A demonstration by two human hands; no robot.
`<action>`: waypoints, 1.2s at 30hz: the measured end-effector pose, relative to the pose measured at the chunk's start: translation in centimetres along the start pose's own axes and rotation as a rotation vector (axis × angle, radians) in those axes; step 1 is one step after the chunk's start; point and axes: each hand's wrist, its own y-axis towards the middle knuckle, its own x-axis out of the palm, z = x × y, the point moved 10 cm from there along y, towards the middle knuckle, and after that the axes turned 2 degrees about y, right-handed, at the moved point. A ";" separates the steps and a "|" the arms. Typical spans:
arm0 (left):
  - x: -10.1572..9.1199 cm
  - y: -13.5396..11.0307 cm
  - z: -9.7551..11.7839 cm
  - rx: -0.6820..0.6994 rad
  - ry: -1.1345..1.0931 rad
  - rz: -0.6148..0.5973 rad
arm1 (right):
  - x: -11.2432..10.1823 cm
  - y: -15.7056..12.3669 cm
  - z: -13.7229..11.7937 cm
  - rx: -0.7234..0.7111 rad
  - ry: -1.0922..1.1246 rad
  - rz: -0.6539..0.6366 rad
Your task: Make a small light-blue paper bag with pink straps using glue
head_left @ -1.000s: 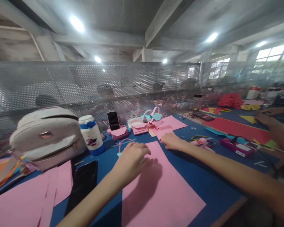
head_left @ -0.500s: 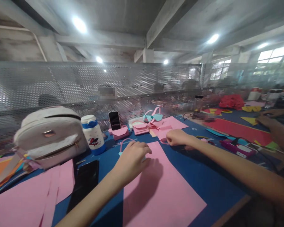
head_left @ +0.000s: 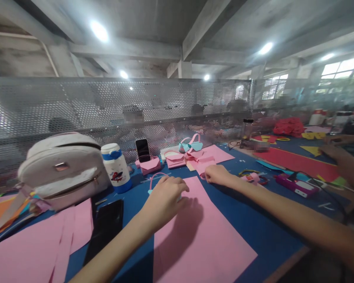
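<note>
Left hand (head_left: 164, 198) lies flat, fingers (head_left: 177, 185) spread and pressing the far left corner of the pink sheet (head_left: 200, 232) onto the blue table (head_left: 253, 224). Right hand (head_left: 216, 174) is loosely curled at the far right corner; whether it pinches the edge cannot be told. Judgement: pin both corners evenly and keep the sheet square, clear of the paper bags (head_left: 177, 159) beyond.

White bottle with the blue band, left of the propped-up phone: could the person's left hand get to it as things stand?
Probably yes. The left hand rests on the top edge of the pink sheet, and only bare blue table shows between it and the bottle. The black phone lies flat, nearer the camera.
</note>
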 end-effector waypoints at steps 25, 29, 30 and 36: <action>-1.3 -0.3 1.2 0.010 -0.004 0.017 | -0.3 -1.0 -1.4 -0.092 -0.075 0.003; -1.5 -0.5 1.6 0.023 -0.030 0.019 | -1.1 -1.5 -0.3 -0.076 -0.054 0.006; -1.5 -0.5 1.7 0.024 -0.032 0.021 | -1.4 -1.6 0.0 -0.069 -0.048 0.010; -1.3 -0.4 1.4 0.017 -0.015 0.023 | -1.7 -1.6 0.9 -0.044 -0.001 0.038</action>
